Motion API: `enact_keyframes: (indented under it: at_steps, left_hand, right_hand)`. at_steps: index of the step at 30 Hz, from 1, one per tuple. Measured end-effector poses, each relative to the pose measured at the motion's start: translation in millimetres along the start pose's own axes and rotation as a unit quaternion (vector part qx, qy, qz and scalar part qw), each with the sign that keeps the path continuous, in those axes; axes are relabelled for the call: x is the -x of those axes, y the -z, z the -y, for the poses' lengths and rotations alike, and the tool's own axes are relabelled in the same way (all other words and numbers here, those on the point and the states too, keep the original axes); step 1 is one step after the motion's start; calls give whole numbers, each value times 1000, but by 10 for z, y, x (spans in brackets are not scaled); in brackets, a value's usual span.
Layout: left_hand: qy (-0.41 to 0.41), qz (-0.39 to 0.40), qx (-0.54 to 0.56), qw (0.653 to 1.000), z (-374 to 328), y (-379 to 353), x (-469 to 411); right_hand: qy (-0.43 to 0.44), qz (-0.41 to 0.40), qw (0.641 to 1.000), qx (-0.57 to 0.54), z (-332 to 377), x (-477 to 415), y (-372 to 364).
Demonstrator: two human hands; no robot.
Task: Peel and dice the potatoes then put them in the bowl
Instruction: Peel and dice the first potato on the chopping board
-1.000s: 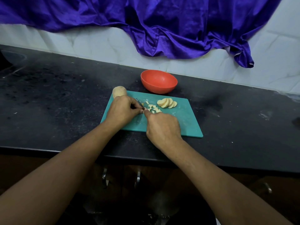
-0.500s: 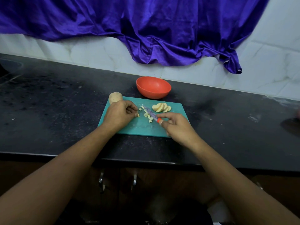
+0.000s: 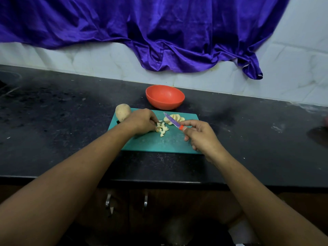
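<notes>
From the head view, the left hand point(image 3: 142, 121) holds the diced pieces point(image 3: 162, 128) under curled fingers on the teal cutting board point(image 3: 159, 142). The right hand point(image 3: 200, 135) grips a knife point(image 3: 173, 121), its blade over the potato slices point(image 3: 175, 118). A whole potato point(image 3: 122, 112) sits at the board's far left corner, and the red bowl point(image 3: 165, 97) stands behind on the table point(image 3: 53, 130).

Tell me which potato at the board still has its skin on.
The whole potato at the board's far-left corner, behind the left hand. The slices beside the knife and the diced pieces are pale, peeled and cut.
</notes>
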State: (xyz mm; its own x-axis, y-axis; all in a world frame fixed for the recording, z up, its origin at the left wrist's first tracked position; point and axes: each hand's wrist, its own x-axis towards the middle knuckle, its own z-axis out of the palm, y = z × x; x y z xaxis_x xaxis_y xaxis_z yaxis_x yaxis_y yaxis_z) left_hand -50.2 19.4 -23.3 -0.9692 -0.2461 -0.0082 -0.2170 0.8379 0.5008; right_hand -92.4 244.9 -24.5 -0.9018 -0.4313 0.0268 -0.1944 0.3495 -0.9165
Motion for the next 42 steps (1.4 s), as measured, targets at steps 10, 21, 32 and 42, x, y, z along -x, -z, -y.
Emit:
enact_keyframes:
  at_steps: [10, 21, 32, 42]
  left_hand:
    - [13, -75, 104, 992, 18, 86, -48]
    - [-22, 8, 54, 998, -183, -102, -106]
    - [67, 97, 95, 989, -78, 119, 123]
    - [70, 141, 113, 981, -595, -79, -22]
  right_hand:
    - [-7, -20, 1000, -20, -116, -56, 246]
    - [-9, -29, 998, -54, -237, -101, 207]
    - [5, -36, 997, -66, -307, -124, 216]
    - [3, -44, 996, -77, -312, -90, 355]
